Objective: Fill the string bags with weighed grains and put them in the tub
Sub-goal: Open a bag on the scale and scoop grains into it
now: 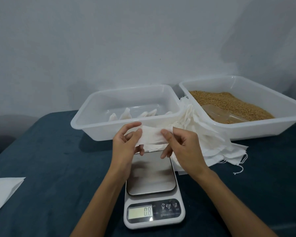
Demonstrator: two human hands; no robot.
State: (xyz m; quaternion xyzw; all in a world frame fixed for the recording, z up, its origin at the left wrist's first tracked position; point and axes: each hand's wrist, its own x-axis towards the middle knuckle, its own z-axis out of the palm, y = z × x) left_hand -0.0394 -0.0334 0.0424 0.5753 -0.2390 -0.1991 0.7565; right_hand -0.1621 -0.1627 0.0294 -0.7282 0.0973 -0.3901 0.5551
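1. An empty white string bag (150, 139) is stretched between the two hands, above the far edge of the scale's steel platform (151, 175) and just in front of the near wall of the left tub (85, 124); its long axis runs left to right across the view, roughly level; which end is the mouth cannot be told, since both ends are covered by fingers.
2. The left hand (125, 144) pinches the bag's left end, thumb on top and fingers curled underneath; the right hand (183, 147) pinches the right end in the same manner, fingertips folded under the cloth.
3. The left tub holds several small filled bags (126, 114) along its floor, their gathered tops pointing up; the near wall hides their lower parts, so their count is unclear.
4. The right tub (246, 127) holds brown grains (229, 103); a clear scoop (215, 112) lies half sunk in them, its outline hard to trace; the tub's right corner is cut off by the frame edge.
5. A heap of empty bags (212, 144) spills between the tubs and onto the blue table (58, 168), loose strings (240, 168) trailing to the right.
6. The scale (154, 214) display is lit, its digits too blurred to trust; a white sheet (2, 190) is cut off at the left edge.
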